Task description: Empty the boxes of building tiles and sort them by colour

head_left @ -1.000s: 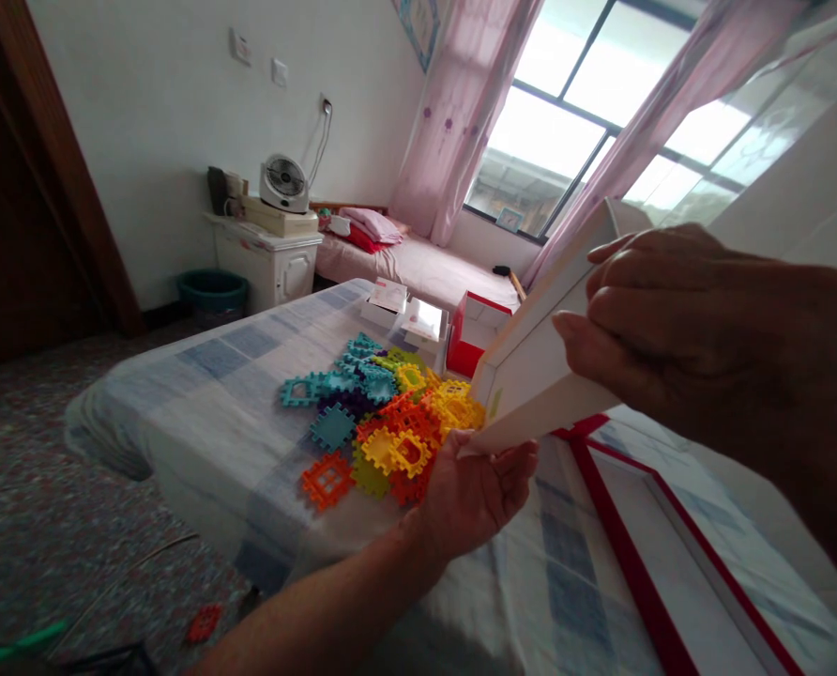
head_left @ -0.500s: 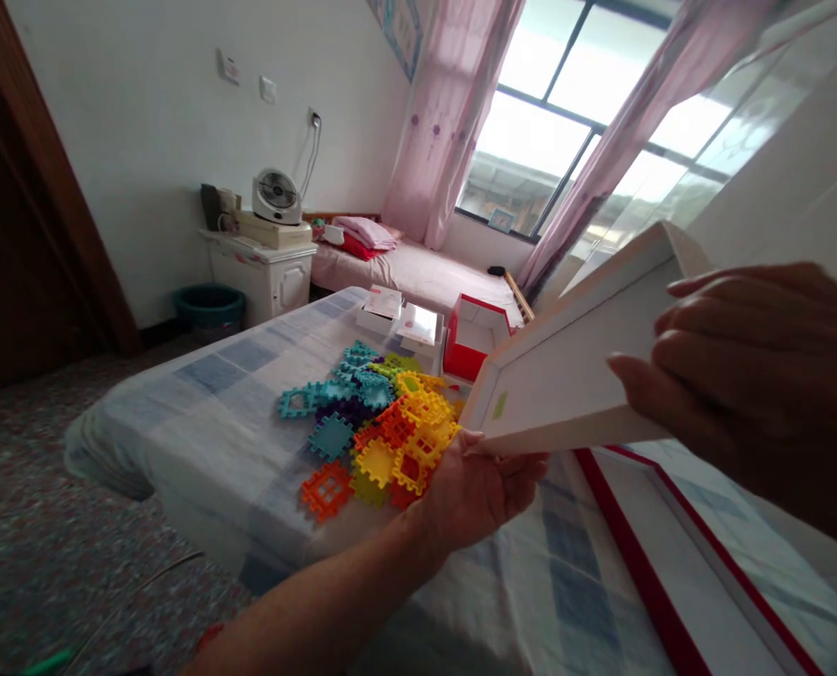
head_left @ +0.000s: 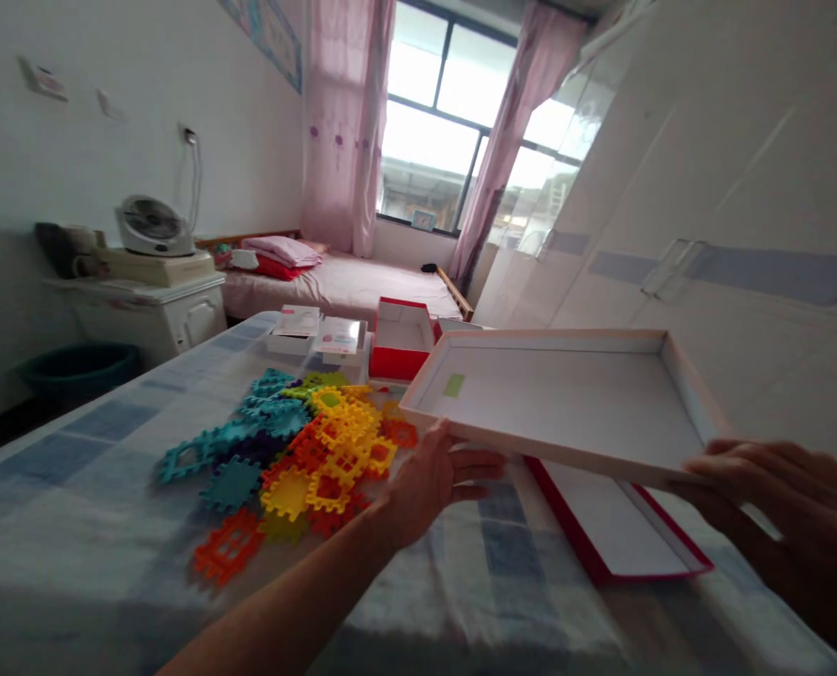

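While both hands are holding the white tray (head_left: 566, 399) flat over the table (head_left: 109, 441), the left hand (head_left: 429, 479) is gripping its near-left corner and the right hand (head_left: 777, 498) its right end, fingers clamped on it.

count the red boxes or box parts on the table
2. A small open red box stands at the far side of the table, beyond the toy tiles. A flat red-edged tray lies under the white tray held by both hands; more may be hidden.

Bright window (head_left: 433, 122) glare backlights the room, edges blurred and warped
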The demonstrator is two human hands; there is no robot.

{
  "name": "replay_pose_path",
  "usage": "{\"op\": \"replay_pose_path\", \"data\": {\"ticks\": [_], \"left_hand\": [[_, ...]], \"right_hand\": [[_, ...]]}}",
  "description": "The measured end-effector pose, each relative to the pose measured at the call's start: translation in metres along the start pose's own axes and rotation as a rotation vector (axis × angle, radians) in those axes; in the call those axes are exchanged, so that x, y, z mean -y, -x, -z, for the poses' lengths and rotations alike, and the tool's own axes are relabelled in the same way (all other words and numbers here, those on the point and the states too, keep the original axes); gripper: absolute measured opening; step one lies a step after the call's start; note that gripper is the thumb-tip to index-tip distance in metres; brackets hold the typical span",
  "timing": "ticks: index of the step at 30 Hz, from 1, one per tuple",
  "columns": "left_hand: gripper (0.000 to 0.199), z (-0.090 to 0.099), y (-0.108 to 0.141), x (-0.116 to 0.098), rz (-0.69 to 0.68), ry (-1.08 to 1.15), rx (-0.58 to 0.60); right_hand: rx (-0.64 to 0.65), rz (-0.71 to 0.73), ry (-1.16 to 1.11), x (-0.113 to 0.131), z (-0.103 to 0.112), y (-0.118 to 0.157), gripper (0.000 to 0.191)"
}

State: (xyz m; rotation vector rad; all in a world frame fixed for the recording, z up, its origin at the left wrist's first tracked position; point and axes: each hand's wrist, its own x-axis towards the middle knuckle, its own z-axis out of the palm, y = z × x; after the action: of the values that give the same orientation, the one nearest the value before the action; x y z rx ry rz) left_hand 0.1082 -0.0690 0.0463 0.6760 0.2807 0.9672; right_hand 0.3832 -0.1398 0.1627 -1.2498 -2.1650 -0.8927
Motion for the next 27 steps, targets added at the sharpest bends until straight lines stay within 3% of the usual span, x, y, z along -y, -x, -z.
{"op": "replay_pose_path", "data": {"ticks": [4,8,12,17,23,27], "left_hand": [[0.045,-0.002,-0.015,0.011,-0.032,-0.556,-0.078],[0.032,0.019,-0.028,0.033,-0.092,-0.983,-0.108],[0.024,0.036,-0.031,0.047,-0.161,-1.133,-0.096],[0.024,0.041,-0.028,0.051,-0.176,-1.281,-0.083],[0.028,0.060,-0.031,0.061,-0.238,-1.410,-0.024],[0.032,0.075,-0.036,0.068,-0.315,-1.460,0.066]], "right_hand": [[0.005,-0.159,0.128,-0.044,0.000,0.039,0.023],[-0.006,-0.371,0.287,-0.082,-0.019,0.062,0.025],[0.039,-0.420,0.395,-0.131,-0.062,0.087,0.019],[0.133,-0.491,0.407,-0.178,-0.129,0.110,0.019],[0.212,-0.608,0.461,-0.194,-0.189,0.106,0.019],[0.295,-0.686,0.316,-0.198,-0.216,0.093,0.023]]}}
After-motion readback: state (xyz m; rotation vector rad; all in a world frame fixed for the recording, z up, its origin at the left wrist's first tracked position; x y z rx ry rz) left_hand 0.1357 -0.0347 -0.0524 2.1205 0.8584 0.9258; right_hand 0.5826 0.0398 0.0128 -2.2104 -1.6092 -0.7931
